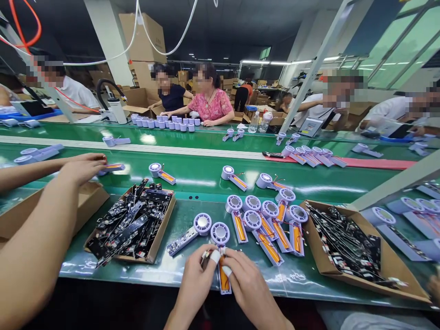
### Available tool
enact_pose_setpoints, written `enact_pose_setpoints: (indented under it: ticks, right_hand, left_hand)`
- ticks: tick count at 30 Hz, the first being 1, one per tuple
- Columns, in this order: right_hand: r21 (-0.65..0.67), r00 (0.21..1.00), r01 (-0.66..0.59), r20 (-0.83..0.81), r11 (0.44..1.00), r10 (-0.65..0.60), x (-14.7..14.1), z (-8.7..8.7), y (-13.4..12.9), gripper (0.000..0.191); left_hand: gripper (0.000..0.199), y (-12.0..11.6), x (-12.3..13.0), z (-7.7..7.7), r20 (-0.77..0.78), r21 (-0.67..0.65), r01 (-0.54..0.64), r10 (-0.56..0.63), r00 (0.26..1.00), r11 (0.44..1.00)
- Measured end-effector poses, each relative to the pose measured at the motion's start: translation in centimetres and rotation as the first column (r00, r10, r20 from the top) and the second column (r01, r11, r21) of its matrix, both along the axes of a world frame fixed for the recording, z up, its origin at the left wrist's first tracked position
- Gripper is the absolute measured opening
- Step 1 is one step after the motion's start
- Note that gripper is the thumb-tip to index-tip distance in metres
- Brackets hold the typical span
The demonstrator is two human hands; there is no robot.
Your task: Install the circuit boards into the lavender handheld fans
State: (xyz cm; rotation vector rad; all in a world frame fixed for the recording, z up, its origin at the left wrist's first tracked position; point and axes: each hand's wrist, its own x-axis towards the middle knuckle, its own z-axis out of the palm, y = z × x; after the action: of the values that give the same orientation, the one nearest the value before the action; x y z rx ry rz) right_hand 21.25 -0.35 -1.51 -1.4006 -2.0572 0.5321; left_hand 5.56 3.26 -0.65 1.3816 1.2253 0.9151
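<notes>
A lilac handheld fan [220, 233] lies at the near edge of the bench, its handle toward me and its orange battery showing. My left hand [198, 272] is closed at the fan's neck, pinching thin wires with a small whitish end; the fingers partly hide them. My right hand [248, 282] is closed on the other side of the handle, with its thumb along the battery. White covers are on some fingertips. Just left lies another fan [202, 223] with a black circuit board in its handle. Several fans with bare orange batteries [252, 220] lie to the right.
A cardboard tray of circuit boards [165, 229] stands left, and another tray [319, 266] with boards and wires stands right. A co-worker's arms [51, 220] reach in from the left to a fan. Beyond is the green conveyor belt [192, 183] with fans; people sit across it.
</notes>
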Motion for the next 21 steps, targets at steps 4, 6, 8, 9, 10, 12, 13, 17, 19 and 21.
enact_pose_setpoints:
  ticks: [4, 6, 8, 9, 10, 12, 13, 17, 19, 21]
  right_hand:
    - [0.107, 0.993, -0.012, 0.118, 0.994, -0.001, 0.0, -1.0, 0.2, 0.039]
    - [0.119, 0.993, -0.028, 0.114, 0.993, 0.014, 0.2, -1.1, 0.4, 0.037]
    - [0.113, 0.995, -0.044, 0.095, 0.993, 0.033, 0.3, -1.1, 0.5, 0.036]
    - [0.109, 0.996, -0.046, 0.085, 0.993, 0.037, 0.4, -1.1, 0.5, 0.035]
    - [0.108, 0.997, -0.041, 0.075, 0.993, 0.033, 0.4, -1.2, 0.5, 0.034]
    - [0.119, 0.998, -0.003, 0.055, 0.993, -0.004, 0.5, -1.5, 0.5, 0.032]
    - [0.132, 0.998, 0.026, 0.046, 0.991, -0.033, 0.5, -1.7, 0.5, 0.031]
    - [0.189, 0.986, 0.156, 0.02, 0.969, -0.163, 0.1, -2.4, 0.6, 0.03]
    - [0.192, 0.974, 0.215, 0.026, 0.958, -0.224, -0.2, -2.5, 0.6, 0.029]
    - [0.201, 0.964, 0.248, 0.05, 0.948, -0.262, -0.6, -2.2, 0.5, 0.031]
  left_hand:
    - [0.019, 0.4, -0.2, 0.6, -0.082, 0.104, 0.11, -0.102, 0.991, 0.988]
    - [0.016, 0.9, -0.3, 0.5, -0.079, 0.091, 0.136, -0.129, 0.988, 0.986]
    - [0.011, 1.5, -0.5, 0.0, -0.063, 0.056, 0.133, -0.13, 0.99, 0.989]
    - [0.011, 1.8, -0.7, -0.3, -0.058, 0.042, 0.124, -0.121, 0.991, 0.991]
    - [0.013, 2.0, -0.8, -0.5, -0.056, 0.032, 0.11, -0.109, 0.993, 0.993]
    - [0.018, 2.1, -1.0, -1.1, -0.051, 0.016, 0.068, -0.067, 0.996, 0.998]
    - [0.019, 2.0, -1.1, -1.5, -0.045, 0.004, 0.039, -0.039, 0.998, 0.999]
    - [0.019, 1.4, -1.2, -2.9, -0.005, -0.074, -0.08, 0.08, 0.997, 0.994]
    - [0.018, 1.2, -1.0, -3.5, 0.026, -0.119, -0.117, 0.121, 0.992, 0.986]
    - [0.018, 1.1, -0.9, -3.7, 0.063, -0.154, -0.139, 0.15, 0.987, 0.978]
